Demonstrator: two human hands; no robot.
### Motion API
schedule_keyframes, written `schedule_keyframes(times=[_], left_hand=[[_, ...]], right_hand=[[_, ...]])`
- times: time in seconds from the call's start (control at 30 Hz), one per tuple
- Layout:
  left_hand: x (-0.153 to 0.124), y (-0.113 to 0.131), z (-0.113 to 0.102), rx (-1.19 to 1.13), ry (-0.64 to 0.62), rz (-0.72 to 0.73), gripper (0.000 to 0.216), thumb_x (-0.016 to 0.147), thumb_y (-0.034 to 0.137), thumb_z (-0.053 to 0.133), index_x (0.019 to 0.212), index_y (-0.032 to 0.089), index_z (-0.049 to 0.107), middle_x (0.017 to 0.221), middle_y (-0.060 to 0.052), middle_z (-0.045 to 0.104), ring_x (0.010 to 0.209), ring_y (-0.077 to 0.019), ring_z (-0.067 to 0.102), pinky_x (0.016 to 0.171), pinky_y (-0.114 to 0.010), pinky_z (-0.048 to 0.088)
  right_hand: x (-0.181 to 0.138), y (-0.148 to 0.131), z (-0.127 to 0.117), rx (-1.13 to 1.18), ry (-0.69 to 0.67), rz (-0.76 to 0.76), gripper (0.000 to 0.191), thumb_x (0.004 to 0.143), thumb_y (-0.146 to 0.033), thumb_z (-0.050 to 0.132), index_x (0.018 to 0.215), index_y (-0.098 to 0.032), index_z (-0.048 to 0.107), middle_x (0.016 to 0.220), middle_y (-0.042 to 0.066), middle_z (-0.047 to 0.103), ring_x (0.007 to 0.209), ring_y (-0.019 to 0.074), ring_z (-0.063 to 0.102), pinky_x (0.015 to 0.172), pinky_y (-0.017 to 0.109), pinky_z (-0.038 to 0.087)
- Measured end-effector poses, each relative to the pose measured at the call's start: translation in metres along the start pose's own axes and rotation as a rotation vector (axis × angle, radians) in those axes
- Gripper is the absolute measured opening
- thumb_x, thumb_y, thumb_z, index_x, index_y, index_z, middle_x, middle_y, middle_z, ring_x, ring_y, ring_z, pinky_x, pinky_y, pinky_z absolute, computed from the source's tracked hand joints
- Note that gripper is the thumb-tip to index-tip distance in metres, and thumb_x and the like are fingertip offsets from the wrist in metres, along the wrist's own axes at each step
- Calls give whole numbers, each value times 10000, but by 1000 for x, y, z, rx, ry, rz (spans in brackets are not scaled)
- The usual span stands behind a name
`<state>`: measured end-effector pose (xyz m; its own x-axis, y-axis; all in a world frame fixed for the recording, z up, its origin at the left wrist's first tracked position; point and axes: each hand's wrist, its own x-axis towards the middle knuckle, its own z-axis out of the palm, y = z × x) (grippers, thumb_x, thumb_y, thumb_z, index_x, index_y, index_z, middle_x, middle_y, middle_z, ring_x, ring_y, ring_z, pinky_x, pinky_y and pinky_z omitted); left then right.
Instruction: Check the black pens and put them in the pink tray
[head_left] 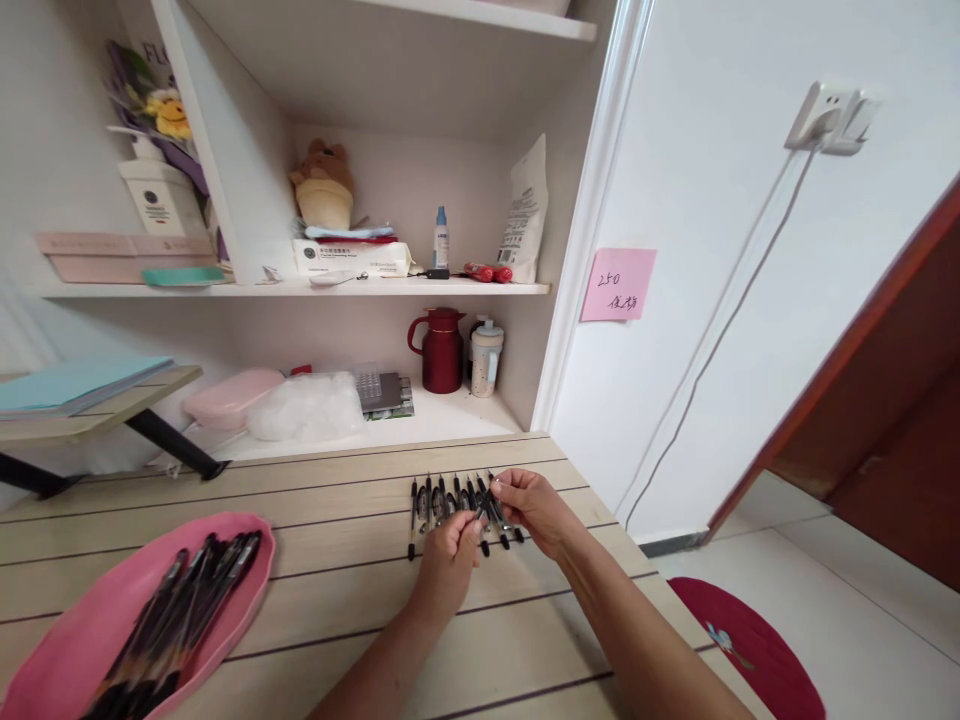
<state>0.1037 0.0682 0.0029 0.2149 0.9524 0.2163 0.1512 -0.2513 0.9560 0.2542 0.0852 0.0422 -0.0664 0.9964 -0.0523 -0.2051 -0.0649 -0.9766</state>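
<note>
Both hands meet over a row of black pens (450,505) laid side by side on the wooden table (337,590). The left hand (448,560) and the right hand (529,505) each have their grip pinched together on one pen (486,515) at the row's right end. More pens fill the pink tray (45,660) at the near left. A careless nudge here would likely roll neighbouring pens out of line.
</note>
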Motion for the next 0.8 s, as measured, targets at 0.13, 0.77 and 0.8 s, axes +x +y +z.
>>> schedule_keyframes(times=[0.13,0.77,0.8], left_hand=[[0,0,-1,6,1,-2,318,753,413,457,838,155,622,445,43,459,452,-106,412,486,-208,308],[0,3,-3,53,0,12,334,751,419,446,846,156,628,441,41,458,450,-105,409,488,-211,314],[0,3,-3,61,-3,18,335,754,418,442,846,155,628,443,40,458,452,-105,411,490,-211,316]], right_hand=[[-1,0,2,-3,-45,12,302,549,-362,706,725,-173,549,534,-56,492,428,49,397,400,176,236],[-1,0,1,36,-74,8,256,583,-332,686,734,-159,572,477,-60,474,416,49,378,402,183,211],[-1,0,1,40,-68,5,249,581,-332,687,713,-156,567,469,-61,468,411,47,371,401,183,211]])
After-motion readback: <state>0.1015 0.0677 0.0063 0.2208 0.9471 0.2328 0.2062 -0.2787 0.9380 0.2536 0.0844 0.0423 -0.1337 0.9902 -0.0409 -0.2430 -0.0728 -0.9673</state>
